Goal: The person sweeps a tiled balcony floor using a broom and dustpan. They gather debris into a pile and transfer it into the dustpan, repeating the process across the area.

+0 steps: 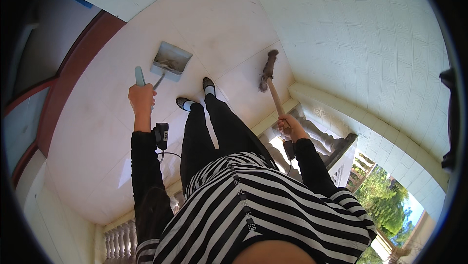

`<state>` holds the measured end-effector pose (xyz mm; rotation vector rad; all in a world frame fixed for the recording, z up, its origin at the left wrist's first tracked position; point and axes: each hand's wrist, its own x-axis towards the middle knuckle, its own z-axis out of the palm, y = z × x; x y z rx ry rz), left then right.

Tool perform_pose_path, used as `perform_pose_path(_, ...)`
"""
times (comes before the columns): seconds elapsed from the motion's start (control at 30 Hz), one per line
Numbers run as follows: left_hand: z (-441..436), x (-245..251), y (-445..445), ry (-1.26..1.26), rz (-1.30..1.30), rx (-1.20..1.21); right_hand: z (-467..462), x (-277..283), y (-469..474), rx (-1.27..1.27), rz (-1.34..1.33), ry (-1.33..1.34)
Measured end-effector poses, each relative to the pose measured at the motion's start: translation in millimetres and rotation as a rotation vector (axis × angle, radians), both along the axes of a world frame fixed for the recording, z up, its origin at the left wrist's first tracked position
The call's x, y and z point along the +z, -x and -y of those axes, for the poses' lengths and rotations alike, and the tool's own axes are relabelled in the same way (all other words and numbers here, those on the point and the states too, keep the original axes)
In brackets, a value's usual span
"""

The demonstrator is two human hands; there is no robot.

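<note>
My left hand [142, 97] is closed round the grey-blue handle of a long-handled dustpan [171, 60]. Its pan rests on the pale tiled floor ahead of my feet, with some dark debris or dirt inside. On the other side, my right hand [291, 126] grips the wooden handle of a broom [270, 67]. The dark, worn bristle head has fluffy dust clinging to it and is near the floor by the right wall; whether it touches the floor I cannot tell. Pan and broom head are well apart.
A tiled wall [351, 37] rises on the right, above a stone balustrade [316, 130] beside my right arm. To the left are a red-brown door frame [78, 59] and a glazed panel. My feet [197, 95] stand between the dustpan and the broom.
</note>
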<state>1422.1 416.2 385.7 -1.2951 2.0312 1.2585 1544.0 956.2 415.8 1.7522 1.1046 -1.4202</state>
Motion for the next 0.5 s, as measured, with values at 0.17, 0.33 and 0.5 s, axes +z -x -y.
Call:
perform_pose_path(0.17,0.1,4.8,-0.1,0.015,-0.016,0.022,-33.9,-48.4,46.7,-0.323,-0.144,0.064)
perform_pose_path(0.33,-2.4,6.5,-1.3,0.028,-0.014,0.04,22.8,-92.3,65.2,-0.029,-0.164,-0.009)
perform_pose_path(0.5,-2.1,4.9,0.3,0.034,-0.008,0.058,78.8,-37.4,34.2,0.458,-0.064,0.018)
